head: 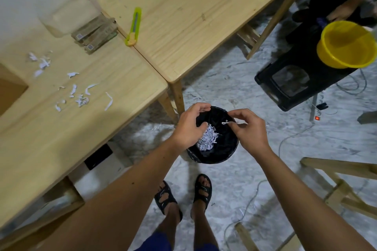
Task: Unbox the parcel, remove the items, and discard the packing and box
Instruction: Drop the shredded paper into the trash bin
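Marble floor beside desk (85,128): I hold both hands over bin (224,155), left hand (190,126) loosely curled, empty, right hand (250,128) fingers (234,123) pinching a shred (225,122), apparently to drop it; box (10,87) at desk's left edge.

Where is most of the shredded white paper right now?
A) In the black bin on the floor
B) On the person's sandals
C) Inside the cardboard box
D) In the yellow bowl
A: a heap of shredded paper lies inside the black bin below both hands, while only a few scraps lie on the table.
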The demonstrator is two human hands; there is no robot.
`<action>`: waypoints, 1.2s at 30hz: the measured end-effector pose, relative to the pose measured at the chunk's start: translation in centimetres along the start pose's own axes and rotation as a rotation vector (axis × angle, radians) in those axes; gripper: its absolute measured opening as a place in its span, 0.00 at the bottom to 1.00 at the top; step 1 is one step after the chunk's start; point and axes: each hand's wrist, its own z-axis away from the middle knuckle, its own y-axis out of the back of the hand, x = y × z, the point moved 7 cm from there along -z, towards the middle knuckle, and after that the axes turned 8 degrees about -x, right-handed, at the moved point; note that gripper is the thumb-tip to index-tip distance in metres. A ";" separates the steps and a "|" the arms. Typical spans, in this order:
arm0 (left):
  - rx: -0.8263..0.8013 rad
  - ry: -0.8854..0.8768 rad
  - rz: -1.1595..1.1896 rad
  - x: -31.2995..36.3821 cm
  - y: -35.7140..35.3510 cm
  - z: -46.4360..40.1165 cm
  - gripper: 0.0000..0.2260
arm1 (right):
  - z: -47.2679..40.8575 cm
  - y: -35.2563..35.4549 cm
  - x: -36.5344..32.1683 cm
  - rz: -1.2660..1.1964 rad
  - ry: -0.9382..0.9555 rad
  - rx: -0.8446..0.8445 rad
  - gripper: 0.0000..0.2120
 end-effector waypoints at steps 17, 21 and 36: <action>0.437 -0.049 0.076 1.5 13.2 6.5 0.17 | -2.0 -5.0 -12.2 -0.098 0.132 -0.124 0.09; 0.760 -0.080 -0.034 -0.8 20.6 12.2 0.14 | -3.3 -11.4 -18.3 -0.059 0.284 -0.287 0.14; 0.778 0.289 -0.329 -15.2 32.2 22.1 0.24 | -4.5 -31.7 -26.9 0.362 0.633 -0.531 0.19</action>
